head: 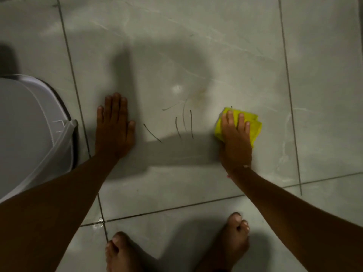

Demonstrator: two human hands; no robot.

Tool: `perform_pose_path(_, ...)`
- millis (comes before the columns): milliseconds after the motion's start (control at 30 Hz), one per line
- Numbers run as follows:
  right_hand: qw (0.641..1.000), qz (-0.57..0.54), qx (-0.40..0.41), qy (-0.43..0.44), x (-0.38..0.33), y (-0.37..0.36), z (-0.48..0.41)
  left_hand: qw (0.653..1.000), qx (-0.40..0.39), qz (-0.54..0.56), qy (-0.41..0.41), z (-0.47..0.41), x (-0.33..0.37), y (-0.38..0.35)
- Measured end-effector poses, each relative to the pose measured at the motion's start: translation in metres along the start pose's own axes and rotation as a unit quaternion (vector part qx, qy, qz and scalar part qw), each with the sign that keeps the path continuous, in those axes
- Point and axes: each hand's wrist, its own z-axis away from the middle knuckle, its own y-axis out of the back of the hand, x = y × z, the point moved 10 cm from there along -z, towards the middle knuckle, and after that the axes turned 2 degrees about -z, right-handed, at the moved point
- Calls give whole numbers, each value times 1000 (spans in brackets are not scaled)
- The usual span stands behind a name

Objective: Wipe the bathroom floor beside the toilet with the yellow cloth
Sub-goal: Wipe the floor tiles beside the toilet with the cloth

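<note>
Head view shows your right hand (234, 132) pressing the soft, folded yellow cloth (253, 122) flat, right of the white toilet (29, 124); left hand (115, 126) spread, empty.

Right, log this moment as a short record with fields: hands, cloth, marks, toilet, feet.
left hand: flat on the floor tile, palm down, holding nothing
right hand: pressed on the yellow cloth
cloth: folded, on the floor, right of the marks
marks: dark lines and a yellowish stain between the hands, not wiped yet
toilet: left edge of view, beside the left hand
feet: bare feet at the bottom
</note>
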Motion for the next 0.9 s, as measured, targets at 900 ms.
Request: perform_pose_path(900, 999, 8, -2, -34, 5, 13, -65, 1000, 0, 0, 23, -1, -4, -2)
